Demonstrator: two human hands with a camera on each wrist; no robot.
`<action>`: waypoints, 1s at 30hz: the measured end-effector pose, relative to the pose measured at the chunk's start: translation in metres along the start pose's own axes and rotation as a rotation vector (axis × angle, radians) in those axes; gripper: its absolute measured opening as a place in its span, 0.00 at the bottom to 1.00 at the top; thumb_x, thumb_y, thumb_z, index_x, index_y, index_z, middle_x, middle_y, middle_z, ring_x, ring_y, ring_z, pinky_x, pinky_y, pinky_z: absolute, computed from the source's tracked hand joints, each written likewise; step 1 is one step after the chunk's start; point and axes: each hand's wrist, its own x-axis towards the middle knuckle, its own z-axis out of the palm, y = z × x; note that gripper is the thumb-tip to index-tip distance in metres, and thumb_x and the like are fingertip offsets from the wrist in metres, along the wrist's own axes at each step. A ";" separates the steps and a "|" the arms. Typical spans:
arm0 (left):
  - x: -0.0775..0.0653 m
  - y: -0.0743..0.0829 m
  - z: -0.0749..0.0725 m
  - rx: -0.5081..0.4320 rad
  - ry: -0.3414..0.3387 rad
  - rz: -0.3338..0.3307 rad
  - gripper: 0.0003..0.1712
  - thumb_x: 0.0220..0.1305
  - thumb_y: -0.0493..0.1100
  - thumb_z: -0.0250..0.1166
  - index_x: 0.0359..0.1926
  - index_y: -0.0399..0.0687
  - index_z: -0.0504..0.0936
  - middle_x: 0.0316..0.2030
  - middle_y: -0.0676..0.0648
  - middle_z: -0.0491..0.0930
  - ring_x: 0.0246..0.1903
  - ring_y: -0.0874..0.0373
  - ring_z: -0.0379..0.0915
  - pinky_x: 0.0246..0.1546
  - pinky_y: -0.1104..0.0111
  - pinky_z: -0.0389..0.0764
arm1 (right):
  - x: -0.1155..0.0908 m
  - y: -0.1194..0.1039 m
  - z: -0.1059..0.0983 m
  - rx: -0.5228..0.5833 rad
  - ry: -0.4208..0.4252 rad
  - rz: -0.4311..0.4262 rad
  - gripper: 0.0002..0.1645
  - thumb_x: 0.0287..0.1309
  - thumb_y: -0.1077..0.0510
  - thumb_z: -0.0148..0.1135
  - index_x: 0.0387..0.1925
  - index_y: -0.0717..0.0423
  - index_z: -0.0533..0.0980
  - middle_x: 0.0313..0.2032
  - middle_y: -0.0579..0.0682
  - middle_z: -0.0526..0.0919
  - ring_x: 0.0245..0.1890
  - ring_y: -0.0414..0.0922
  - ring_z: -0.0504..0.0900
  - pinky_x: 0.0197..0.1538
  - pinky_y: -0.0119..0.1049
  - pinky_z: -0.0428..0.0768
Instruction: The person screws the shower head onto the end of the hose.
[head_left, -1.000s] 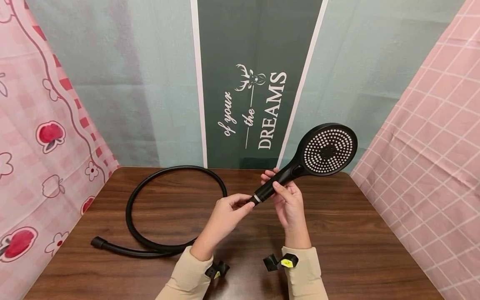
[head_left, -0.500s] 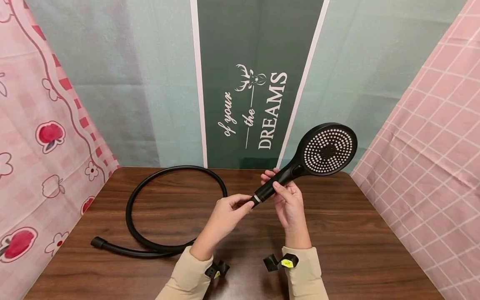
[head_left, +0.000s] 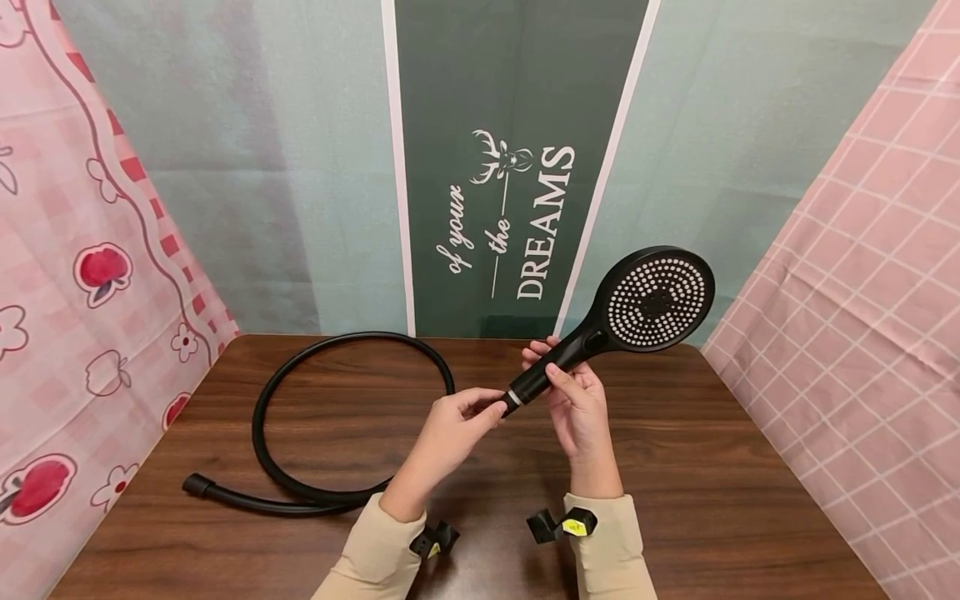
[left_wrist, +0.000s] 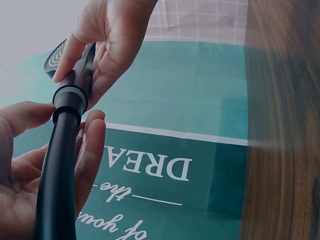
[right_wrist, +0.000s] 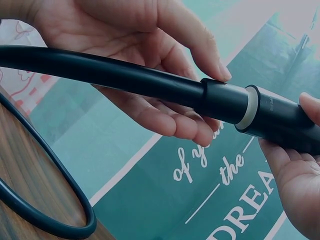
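A black shower head (head_left: pixel 658 300) with a round face of pale nozzles points up and to the right above the table. My right hand (head_left: pixel 579 408) grips its handle, thumb on top and fingers behind. At the handle's lower end my left hand (head_left: pixel 457 432) pinches the collar (right_wrist: pixel 220 100) of a black shower hose (head_left: pixel 258 425) between thumb and fingers. A pale ring (right_wrist: pixel 248 109) shows between collar and handle in the right wrist view. From there the hose runs back past my left palm, seen in the left wrist view.
The hose loops over the left of the brown wooden table (head_left: pixel 705 467), its other end fitting (head_left: pixel 197 484) lying near the left edge. Behind the table hangs a green cloth (head_left: pixel 517 75) with white lettering. Pink cloths (head_left: pixel 847 275) stand at both sides.
The left thumb has shifted very slightly at the collar. Otherwise both hands, the shower head and the hose stay where they were.
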 end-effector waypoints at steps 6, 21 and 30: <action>0.000 0.001 0.000 0.004 0.005 0.006 0.16 0.69 0.46 0.64 0.52 0.41 0.84 0.40 0.39 0.86 0.39 0.54 0.85 0.41 0.69 0.84 | 0.000 0.000 0.000 0.000 -0.001 0.003 0.19 0.69 0.75 0.44 0.56 0.62 0.72 0.49 0.52 0.87 0.52 0.45 0.86 0.59 0.38 0.80; 0.000 0.001 0.002 -0.015 0.017 0.000 0.17 0.68 0.45 0.65 0.53 0.39 0.84 0.39 0.40 0.86 0.39 0.51 0.85 0.39 0.71 0.82 | 0.000 0.000 0.000 -0.003 0.013 0.011 0.19 0.69 0.75 0.45 0.56 0.61 0.72 0.49 0.52 0.87 0.52 0.45 0.86 0.59 0.38 0.80; -0.001 0.002 0.001 -0.015 0.000 -0.005 0.17 0.69 0.46 0.64 0.52 0.39 0.84 0.38 0.40 0.86 0.38 0.56 0.84 0.39 0.72 0.82 | 0.000 0.000 0.000 0.002 0.011 0.007 0.19 0.69 0.75 0.45 0.57 0.62 0.71 0.49 0.52 0.87 0.52 0.45 0.86 0.59 0.38 0.80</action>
